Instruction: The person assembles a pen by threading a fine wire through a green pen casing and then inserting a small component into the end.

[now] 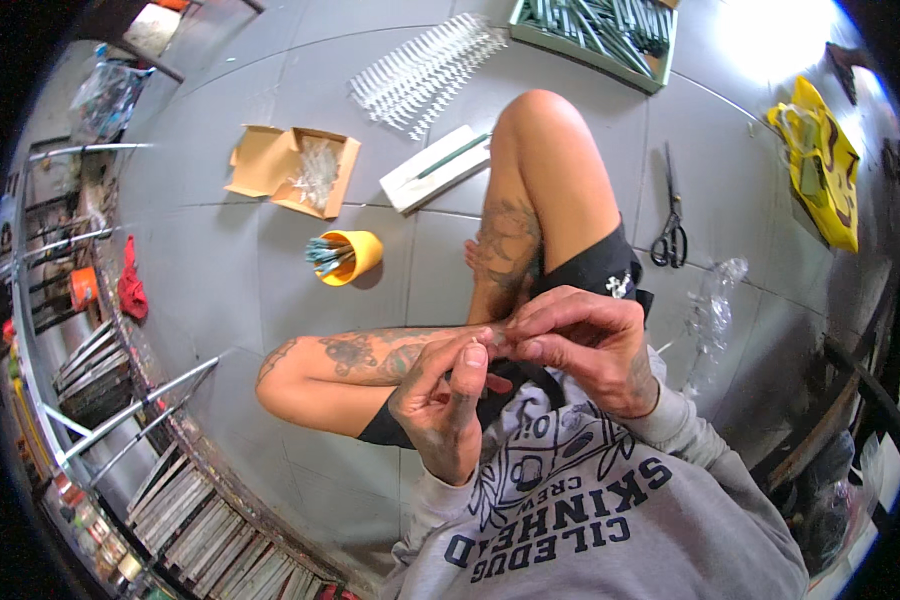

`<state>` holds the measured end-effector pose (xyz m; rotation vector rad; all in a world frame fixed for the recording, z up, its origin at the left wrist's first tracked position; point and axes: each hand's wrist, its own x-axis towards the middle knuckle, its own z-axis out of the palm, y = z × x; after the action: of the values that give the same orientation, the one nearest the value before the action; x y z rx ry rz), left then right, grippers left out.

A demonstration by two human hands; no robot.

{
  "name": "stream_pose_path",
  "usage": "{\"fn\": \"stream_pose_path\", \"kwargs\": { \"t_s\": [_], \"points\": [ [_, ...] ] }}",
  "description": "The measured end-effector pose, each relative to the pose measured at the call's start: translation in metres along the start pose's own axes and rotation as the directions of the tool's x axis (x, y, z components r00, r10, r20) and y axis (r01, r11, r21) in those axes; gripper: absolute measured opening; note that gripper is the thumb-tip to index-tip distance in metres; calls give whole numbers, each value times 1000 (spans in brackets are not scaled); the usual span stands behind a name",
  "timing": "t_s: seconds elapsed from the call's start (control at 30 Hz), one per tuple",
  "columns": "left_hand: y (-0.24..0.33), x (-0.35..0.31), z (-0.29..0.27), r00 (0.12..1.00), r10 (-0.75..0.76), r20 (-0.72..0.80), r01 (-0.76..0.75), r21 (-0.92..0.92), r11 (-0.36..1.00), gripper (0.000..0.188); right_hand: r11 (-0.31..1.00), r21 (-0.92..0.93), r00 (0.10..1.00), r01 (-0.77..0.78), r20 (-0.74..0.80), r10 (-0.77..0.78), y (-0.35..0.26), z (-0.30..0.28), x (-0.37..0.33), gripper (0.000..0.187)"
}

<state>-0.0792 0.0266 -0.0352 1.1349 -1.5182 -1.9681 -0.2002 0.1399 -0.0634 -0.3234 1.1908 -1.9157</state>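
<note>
My left hand (440, 400) and my right hand (595, 345) meet above my crossed legs, fingertips almost touching. Both are closed in a pinch. Something small and pale seems to sit between the fingertips, too small to name. Past my left knee stands a yellow cup (367, 256) tipped toward the left, holding several thin greenish sticks. Farther off, an open cardboard box (344, 176) holds small clear plastic pieces (317, 168). Beside it lies a white box (403, 194) with one dark green pen-like stick (455, 156) on top.
Rows of clear-white plastic pieces (425, 75) lie on the grey tiled floor, near a tray (590, 58) of dark green sticks. Black scissors (669, 240), crumpled clear plastic (713, 320) and a yellow bag (820, 165) lie at right. Metal racks (120, 425) line the left side.
</note>
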Motion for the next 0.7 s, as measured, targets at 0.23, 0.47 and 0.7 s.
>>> {"fn": "stream_pose_path", "kwargs": {
  "t_s": [0.23,0.47,0.7],
  "points": [
    [20,-5,-13,984,73,-163,-66,46,997,20,977,-180,991,113,84,-99,11,30,15,15],
    [15,-6,-19,964,94,-248,-84,49,995,14,757,-413,860,506,171,-481,28,38,17,18],
    [12,-10,-24,948,211,-239,-155,232,960,11,655,-505,816,562,214,-536,22,42,16,22]
  ]
}}
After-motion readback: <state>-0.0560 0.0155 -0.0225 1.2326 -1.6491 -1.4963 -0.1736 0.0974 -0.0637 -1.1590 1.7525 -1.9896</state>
